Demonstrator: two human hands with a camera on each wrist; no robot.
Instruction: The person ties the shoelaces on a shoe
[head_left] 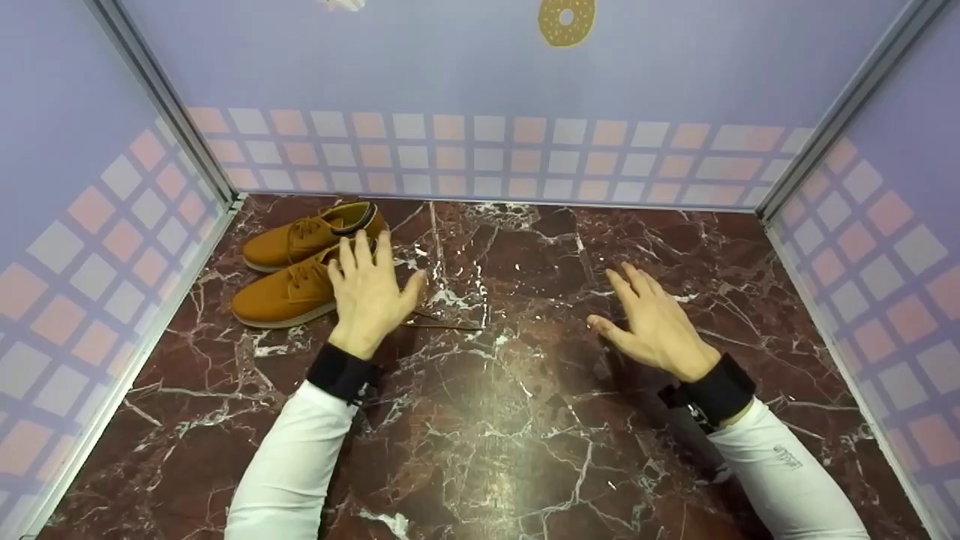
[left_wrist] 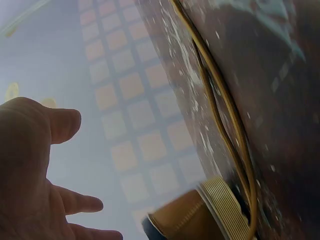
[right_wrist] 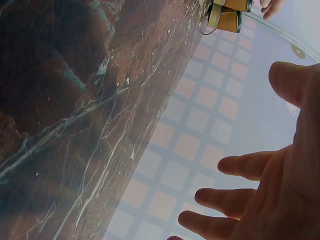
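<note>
Two tan lace-up shoes stand side by side at the back left, toes to the left: the far shoe (head_left: 289, 244) and the near shoe (head_left: 281, 296). Over the heel of the near one hovers my left hand (head_left: 367, 292), fingers spread and holding nothing; it hides part of that shoe. A thin brown cord (head_left: 442, 325) trails on the surface right of the heel, and the left wrist view shows it as a doubled strand (left_wrist: 220, 95) beside the heel (left_wrist: 190, 217). My right hand (head_left: 656, 322) is held over the right side with fingers apart, nothing in it.
The brown marble-patterned surface (head_left: 487, 420) is boxed in by a back wall (head_left: 480, 82), a left wall (head_left: 45, 225) and a right wall (head_left: 915, 225), all lilac with pink and white checks. Both wrists wear black bands.
</note>
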